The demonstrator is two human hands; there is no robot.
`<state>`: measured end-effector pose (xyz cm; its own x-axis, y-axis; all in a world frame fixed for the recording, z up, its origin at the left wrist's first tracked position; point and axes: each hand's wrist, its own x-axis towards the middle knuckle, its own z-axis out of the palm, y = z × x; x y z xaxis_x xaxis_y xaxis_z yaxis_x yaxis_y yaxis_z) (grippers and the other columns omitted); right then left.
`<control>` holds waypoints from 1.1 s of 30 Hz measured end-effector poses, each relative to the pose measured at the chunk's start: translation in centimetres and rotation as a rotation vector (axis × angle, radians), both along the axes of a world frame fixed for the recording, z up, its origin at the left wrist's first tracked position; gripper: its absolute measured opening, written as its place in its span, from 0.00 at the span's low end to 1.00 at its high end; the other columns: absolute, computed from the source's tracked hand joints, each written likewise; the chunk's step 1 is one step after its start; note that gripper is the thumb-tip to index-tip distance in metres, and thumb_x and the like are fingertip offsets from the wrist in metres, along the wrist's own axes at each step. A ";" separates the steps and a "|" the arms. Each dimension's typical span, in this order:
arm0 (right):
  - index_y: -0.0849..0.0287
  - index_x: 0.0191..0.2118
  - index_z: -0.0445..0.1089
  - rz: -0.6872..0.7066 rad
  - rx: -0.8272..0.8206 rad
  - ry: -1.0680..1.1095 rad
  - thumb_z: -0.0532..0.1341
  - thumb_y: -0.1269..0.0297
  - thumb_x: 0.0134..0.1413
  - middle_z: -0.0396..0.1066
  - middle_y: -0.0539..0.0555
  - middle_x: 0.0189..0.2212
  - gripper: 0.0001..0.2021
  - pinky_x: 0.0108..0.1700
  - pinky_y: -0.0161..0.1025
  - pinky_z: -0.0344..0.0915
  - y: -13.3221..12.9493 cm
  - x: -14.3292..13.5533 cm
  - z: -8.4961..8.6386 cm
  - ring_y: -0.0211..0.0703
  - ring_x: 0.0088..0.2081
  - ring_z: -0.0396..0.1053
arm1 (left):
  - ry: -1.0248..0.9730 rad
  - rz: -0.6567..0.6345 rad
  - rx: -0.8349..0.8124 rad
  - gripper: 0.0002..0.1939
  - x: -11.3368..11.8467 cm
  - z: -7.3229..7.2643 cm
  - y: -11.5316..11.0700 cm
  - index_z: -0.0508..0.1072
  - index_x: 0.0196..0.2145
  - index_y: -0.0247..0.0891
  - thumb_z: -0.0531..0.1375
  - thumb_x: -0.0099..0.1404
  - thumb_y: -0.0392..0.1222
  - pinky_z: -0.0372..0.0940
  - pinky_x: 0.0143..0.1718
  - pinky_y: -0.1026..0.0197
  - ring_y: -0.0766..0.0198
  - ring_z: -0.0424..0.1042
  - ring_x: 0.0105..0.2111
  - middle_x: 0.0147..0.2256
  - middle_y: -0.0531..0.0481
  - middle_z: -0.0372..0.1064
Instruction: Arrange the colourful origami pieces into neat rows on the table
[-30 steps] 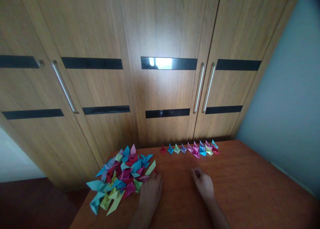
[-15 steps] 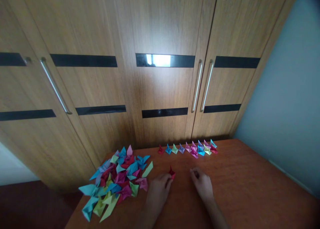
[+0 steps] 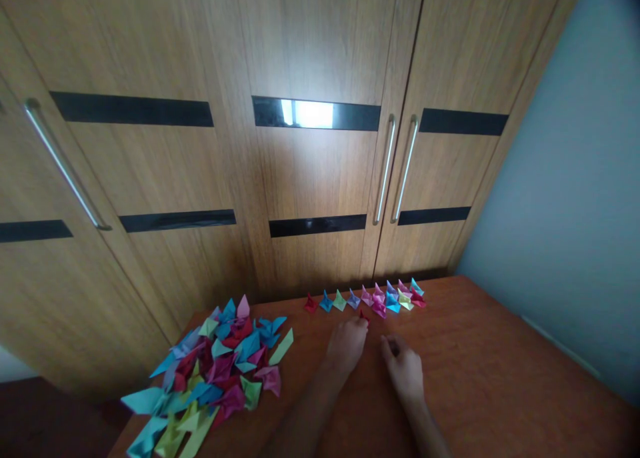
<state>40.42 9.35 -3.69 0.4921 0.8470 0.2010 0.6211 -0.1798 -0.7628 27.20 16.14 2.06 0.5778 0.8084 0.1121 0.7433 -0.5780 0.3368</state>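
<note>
My left hand (image 3: 349, 342) pinches a small red origami crane (image 3: 365, 317) by its edge, just in front of the back row; the fingers cover much of it. To its right, my right hand (image 3: 404, 365) hovers low over or rests on the table, fingers curled in loosely, with nothing seen in them. Along the table's back edge stands a row of small origami cranes (image 3: 353, 299) in red, blue, green, purple and pink, doubled up toward its right end. A heap of colourful folded paper cranes (image 3: 220, 365) lies left of my left arm.
The reddish-brown wooden table (image 3: 490, 378) reaches back to a wooden wardrobe (image 3: 320, 178) with black strips and metal handles (image 3: 385, 171). A pale blue-grey wall (image 3: 560, 198) rises on the right. The table's left edge runs close beside the paper heap.
My left hand has carried the red crane forward and to the right, closer to the back row. My right hand stays nearly in place. The view has shifted slightly to the right.
</note>
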 end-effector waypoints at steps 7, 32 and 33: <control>0.54 0.30 0.68 0.010 -0.078 -0.038 0.48 0.50 0.57 0.74 0.52 0.25 0.17 0.27 0.32 0.58 0.1 -0.2 0.2 0.43 0.28 0.72 | 0.061 -0.009 0.038 0.15 1.9 -1.1 1.9 0.72 0.41 0.38 0.46 0.67 0.33 0.66 0.39 0.56 0.55 0.72 0.39 0.41 0.43 0.71; 0.52 0.29 0.67 0.019 -0.145 -0.062 0.48 0.53 0.58 0.74 0.49 0.26 0.15 0.28 0.32 0.58 0.2 -0.3 0.5 0.42 0.29 0.72 | -0.004 0.057 -0.018 0.11 -1.0 0.6 -1.1 0.69 0.43 0.41 0.49 0.67 0.38 0.62 0.40 0.64 0.62 0.71 0.40 0.41 0.48 0.71; 0.52 0.30 0.67 0.019 -0.160 -0.074 0.48 0.52 0.58 0.74 0.49 0.26 0.15 0.28 0.32 0.57 0.1 -0.4 0.5 0.42 0.29 0.72 | -0.016 0.054 -0.021 0.12 -1.7 0.5 -1.8 0.70 0.42 0.41 0.48 0.67 0.37 0.62 0.40 0.64 0.63 0.71 0.40 0.40 0.49 0.71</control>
